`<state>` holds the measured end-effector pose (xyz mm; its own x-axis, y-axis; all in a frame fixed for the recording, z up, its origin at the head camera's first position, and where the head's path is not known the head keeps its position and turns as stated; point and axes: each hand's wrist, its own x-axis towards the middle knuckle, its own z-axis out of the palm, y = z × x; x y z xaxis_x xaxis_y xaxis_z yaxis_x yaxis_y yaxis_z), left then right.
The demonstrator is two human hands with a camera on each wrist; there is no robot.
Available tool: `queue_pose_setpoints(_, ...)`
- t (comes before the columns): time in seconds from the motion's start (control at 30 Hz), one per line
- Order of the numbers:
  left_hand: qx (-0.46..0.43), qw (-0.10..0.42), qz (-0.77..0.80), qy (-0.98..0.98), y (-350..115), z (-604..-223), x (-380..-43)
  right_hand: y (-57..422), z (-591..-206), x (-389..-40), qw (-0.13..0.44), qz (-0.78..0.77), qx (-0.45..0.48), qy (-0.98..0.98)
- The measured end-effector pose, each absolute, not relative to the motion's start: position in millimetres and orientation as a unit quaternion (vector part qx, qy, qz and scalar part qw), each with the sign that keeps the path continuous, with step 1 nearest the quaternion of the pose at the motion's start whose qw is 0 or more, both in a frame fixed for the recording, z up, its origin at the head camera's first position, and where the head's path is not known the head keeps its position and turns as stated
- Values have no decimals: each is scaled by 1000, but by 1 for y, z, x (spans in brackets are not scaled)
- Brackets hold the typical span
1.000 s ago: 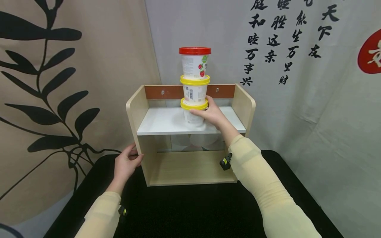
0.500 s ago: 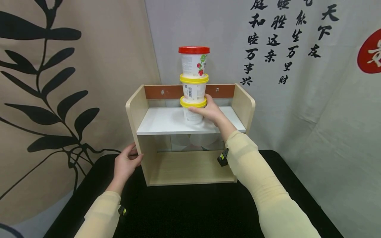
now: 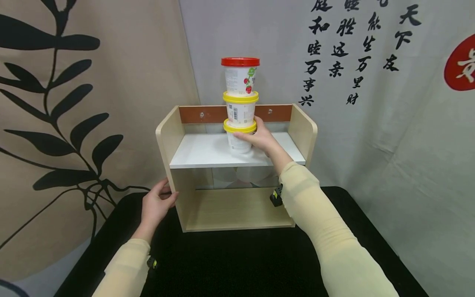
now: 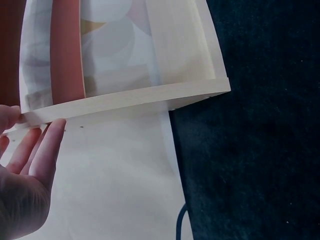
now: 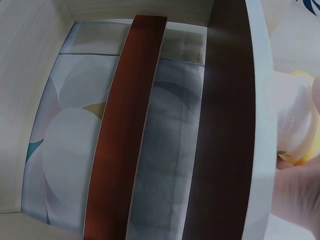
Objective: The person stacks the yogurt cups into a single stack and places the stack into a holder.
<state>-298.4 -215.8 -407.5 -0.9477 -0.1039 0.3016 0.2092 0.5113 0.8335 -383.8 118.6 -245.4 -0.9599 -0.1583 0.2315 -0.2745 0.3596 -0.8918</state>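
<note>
Three white tubs stand stacked on the upper white board (image 3: 198, 149) of a small wooden shelf (image 3: 237, 212). The top tub (image 3: 236, 81) has a red lid and a strawberry print. Yellow lids cover the middle tub (image 3: 239, 113) and the bottom tub (image 3: 237, 143). My right hand (image 3: 264, 138) grips the bottom tub from its right side, thumb across the front near the lid. In the right wrist view, the shelf's board hides much of that tub (image 5: 295, 117). With thumb and fingers, my left hand (image 3: 156, 206) holds the shelf's left side panel (image 4: 125, 97) at its front edge.
The shelf stands on a black-covered table (image 3: 230, 264). A brown-red rail (image 3: 202, 114) crosses its back at the top, and another brown-red rail (image 5: 120, 130) shows underneath in the right wrist view. Printed cloth hangs behind. A dark cable (image 4: 180, 222) lies beside the table.
The tub stack and my right hand have shifted slightly left and back along the white board. My left hand keeps its hold on the side panel.
</note>
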Motion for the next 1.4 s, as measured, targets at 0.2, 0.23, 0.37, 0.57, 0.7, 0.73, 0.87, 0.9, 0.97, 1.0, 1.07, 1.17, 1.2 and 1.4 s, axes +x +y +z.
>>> queue_pose_setpoints(0.2,-28,160,-489,-857,-217,-408,-298,121,-247,-381,46,543,144,-826)
queue_pose_setpoints(0.23,-28,161,-488,-858,-217,-408,-298,122,-247,-380,43,540,143,-828)
queue_pose_setpoints(0.37,-25,164,-486,-858,-217,-408,-298,127,-245,-370,26,521,133,-843)
queue_pose_setpoints(0.57,-26,158,-488,-858,-217,-408,-297,140,-244,-354,13,493,120,-861)
queue_pose_setpoints(0.7,-27,160,-478,-863,-218,-408,-296,148,-246,-341,15,482,137,-865)
queue_pose_setpoints(0.73,-28,162,-471,-866,-218,-408,-295,150,-246,-337,15,479,144,-866)
queue_pose_setpoints(0.87,-35,171,-444,-879,-220,-409,-292,158,-250,-320,17,478,178,-860)
queue_pose_setpoints(0.9,-37,174,-437,-882,-220,-409,-291,160,-251,-315,18,480,188,-857)
queue_pose_setpoints(0.97,-44,178,-427,-885,-220,-409,-288,164,-254,-308,22,485,203,-851)
queue_pose_setpoints(1.0,-47,180,-424,-886,-220,-409,-287,166,-256,-305,24,486,210,-848)
queue_pose_setpoints(1.07,-54,187,-415,-889,-219,-408,-284,170,-259,-300,32,490,222,-842)
queue_pose_setpoints(1.17,-63,198,-405,-891,-219,-406,-278,177,-266,-292,44,495,236,-835)
queue_pose_setpoints(1.2,-67,201,-400,-892,-218,-405,-276,179,-268,-290,47,495,240,-834)
queue_pose_setpoints(1.4,-81,216,-372,-899,-218,-399,-265,188,-289,-277,59,483,275,-829)
